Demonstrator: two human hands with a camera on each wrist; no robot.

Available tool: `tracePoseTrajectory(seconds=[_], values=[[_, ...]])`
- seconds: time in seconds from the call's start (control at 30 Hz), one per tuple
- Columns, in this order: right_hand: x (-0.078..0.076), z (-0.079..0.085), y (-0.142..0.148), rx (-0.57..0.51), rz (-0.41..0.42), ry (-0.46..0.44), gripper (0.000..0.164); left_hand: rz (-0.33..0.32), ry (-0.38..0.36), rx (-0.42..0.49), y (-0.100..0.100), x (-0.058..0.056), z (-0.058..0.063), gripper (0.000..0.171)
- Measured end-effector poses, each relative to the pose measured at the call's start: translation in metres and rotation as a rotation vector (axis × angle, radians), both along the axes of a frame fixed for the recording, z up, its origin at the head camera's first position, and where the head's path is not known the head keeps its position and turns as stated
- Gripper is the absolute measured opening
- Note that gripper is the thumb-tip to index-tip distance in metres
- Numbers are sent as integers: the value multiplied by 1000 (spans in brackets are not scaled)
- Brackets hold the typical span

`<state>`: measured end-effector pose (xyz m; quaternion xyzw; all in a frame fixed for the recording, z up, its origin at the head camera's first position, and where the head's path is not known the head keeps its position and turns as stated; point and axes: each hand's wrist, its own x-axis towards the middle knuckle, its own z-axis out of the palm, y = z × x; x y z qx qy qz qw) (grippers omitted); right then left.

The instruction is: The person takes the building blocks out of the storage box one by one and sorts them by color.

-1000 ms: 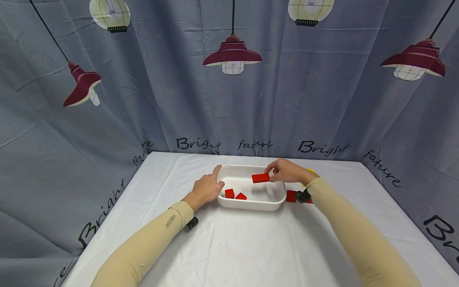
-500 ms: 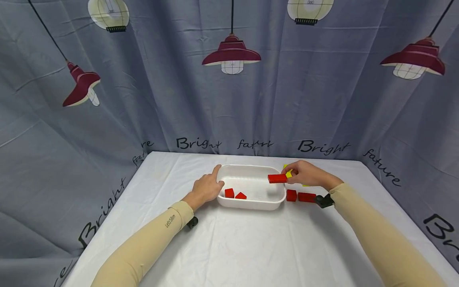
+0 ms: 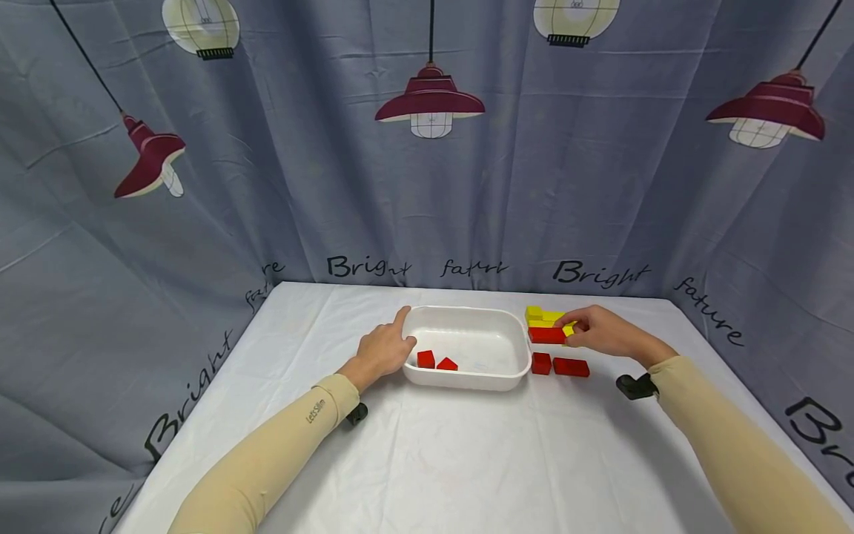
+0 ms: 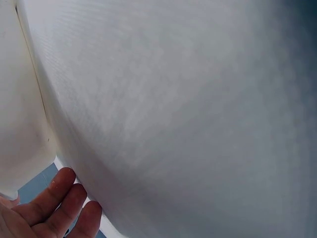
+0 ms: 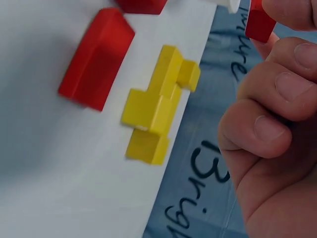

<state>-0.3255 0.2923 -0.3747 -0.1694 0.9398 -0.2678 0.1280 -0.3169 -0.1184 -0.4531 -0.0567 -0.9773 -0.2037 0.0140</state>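
Note:
A white plastic tray (image 3: pixel 467 379) stands on the table with two red blocks inside: a cube-like block (image 3: pixel 425 360) and a triangular block (image 3: pixel 447 364). At its left end, my left hand (image 3: pixel 380 350) holds the tray, thumb at the rim and fingers along the outer wall. My right hand (image 3: pixel 603 331) pinches a long red block (image 3: pixel 546 336) by one end, just right of the tray. In the right wrist view only a part of that red block (image 5: pixel 259 22) shows. Beyond it sit several yellow blocks (image 3: pixel 535 314), partly covered by the hand and held block.
A red cube (image 3: pixel 541 363) and a long red block (image 3: pixel 571 368) lie to the right of the tray. White cloth (image 3: pixel 454 460) covers the table. A blue-grey curtain (image 3: pixel 320 185) hangs behind and at the sides.
My right hand has carried the long red block rightward, from above the tray to beyond its right end. My left hand and the tray have stayed in place.

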Motion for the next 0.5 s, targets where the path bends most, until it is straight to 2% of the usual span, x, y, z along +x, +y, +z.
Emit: tracePoseTrajectory(seconds=[0.5], values=[[8,-22,47,-50,-108,-95,50,5,1,2,1,1,1,66]])
